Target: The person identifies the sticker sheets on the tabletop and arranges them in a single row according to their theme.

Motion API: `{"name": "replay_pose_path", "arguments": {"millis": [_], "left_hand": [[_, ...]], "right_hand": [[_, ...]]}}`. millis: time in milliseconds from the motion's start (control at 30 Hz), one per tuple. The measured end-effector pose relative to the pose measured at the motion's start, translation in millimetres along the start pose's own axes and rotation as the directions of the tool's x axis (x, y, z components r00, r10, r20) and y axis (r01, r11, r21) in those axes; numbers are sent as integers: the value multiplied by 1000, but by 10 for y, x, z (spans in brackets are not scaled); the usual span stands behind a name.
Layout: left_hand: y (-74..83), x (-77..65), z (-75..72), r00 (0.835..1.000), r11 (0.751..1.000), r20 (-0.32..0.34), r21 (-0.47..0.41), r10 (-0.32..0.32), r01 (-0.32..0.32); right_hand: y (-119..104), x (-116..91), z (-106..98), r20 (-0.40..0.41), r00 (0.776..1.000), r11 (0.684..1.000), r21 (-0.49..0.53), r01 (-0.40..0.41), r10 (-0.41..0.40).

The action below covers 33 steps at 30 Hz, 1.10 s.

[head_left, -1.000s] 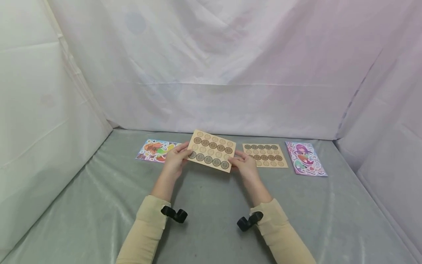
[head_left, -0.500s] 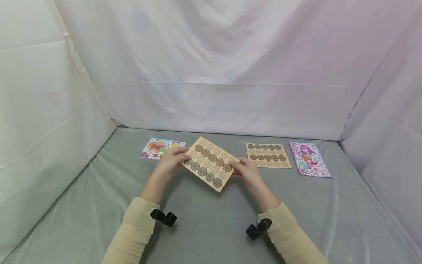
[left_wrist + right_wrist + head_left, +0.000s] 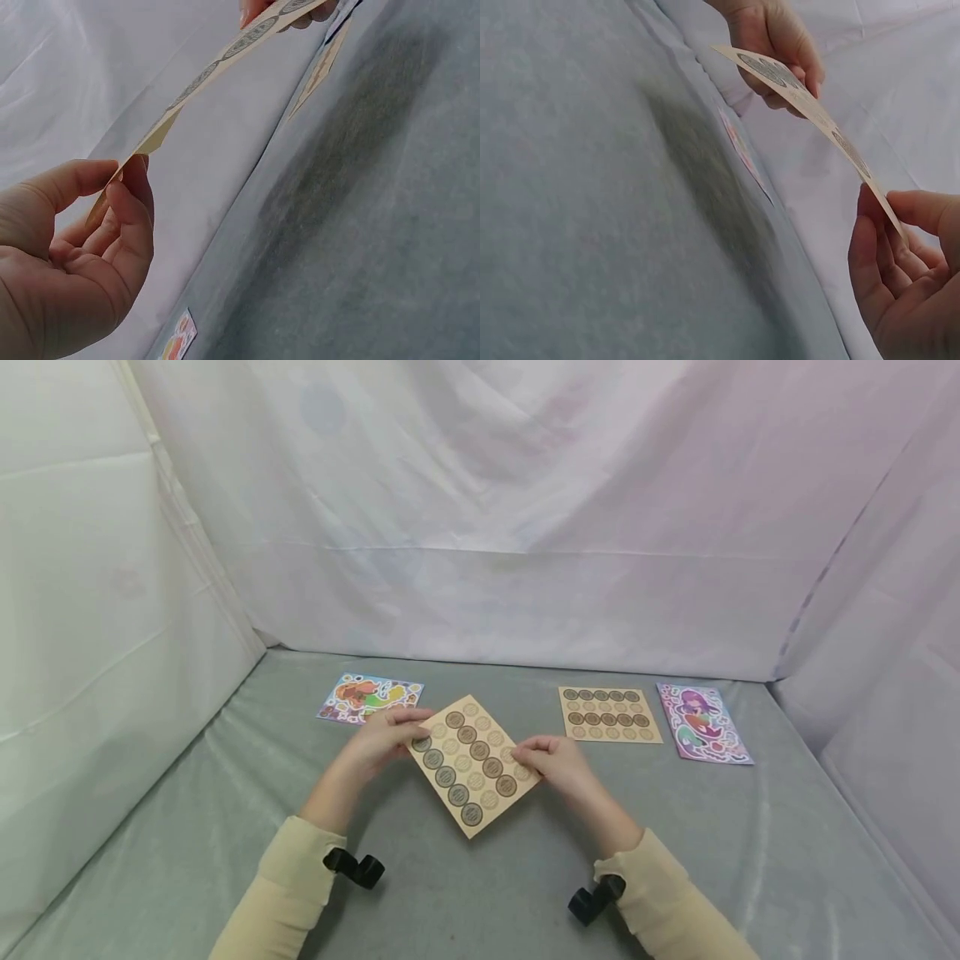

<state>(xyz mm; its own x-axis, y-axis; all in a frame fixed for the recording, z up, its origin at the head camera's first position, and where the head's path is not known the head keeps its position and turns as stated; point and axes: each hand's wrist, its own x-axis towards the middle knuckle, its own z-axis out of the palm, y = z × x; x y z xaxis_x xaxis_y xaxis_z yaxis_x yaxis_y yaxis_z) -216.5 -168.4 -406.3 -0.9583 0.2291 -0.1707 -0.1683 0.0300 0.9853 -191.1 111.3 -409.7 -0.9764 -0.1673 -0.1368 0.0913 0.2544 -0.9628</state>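
Note:
A tan sticker sheet (image 3: 468, 762) printed with rows of round, coin-like seals is held above the table, turned cornerwise. My left hand (image 3: 382, 741) pinches its left corner between thumb and fingers, as the left wrist view also shows with the sheet (image 3: 214, 71) seen nearly edge-on. On the opposite side my right hand (image 3: 558, 764) pinches the right edge. In the right wrist view the sheet (image 3: 810, 105) bows slightly between the two hands, clear of the tabletop, and its shadow falls on the cloth.
Behind my left hand lies a colourful mermaid sticker sheet (image 3: 367, 697). Another tan seal sheet (image 3: 610, 714) and a purple mermaid sheet (image 3: 703, 722) lie at the back right. Grey cloth (image 3: 457, 910) covers the table; white curtains (image 3: 480, 602) enclose it.
The held sheet has rotated clockwise and come lower, closer to me. Both hands keep their pinch while the left has shifted a little leftward and down. The sheets on the table stay put.

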Motion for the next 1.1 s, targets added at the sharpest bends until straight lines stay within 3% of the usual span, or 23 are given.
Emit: {"name": "replay_pose_path", "arguments": {"millis": [233, 500, 600, 900, 1100], "left_hand": [[-71, -54, -36, 997, 995, -67, -92, -45, 38], [-112, -177, -66, 995, 986, -90, -163, -31, 16], [-127, -220, -72, 995, 989, -101, -149, -17, 2], [-128, -388, -61, 996, 999, -81, 3, 45, -45], [-99, -465, -41, 994, 997, -88, 54, 64, -59]], "right_hand": [[13, -56, 104, -91, 996, 997, 68, -20, 26], [6, -139, 222, -169, 986, 986, 166, 10, 18], [2, -182, 279, -185, 983, 981, 191, 27, 9], [-28, -278, 456, -200, 980, 968, 247, 39, 12], [-36, -331, 542, -174, 985, 973, 228, 27, 14]]}}
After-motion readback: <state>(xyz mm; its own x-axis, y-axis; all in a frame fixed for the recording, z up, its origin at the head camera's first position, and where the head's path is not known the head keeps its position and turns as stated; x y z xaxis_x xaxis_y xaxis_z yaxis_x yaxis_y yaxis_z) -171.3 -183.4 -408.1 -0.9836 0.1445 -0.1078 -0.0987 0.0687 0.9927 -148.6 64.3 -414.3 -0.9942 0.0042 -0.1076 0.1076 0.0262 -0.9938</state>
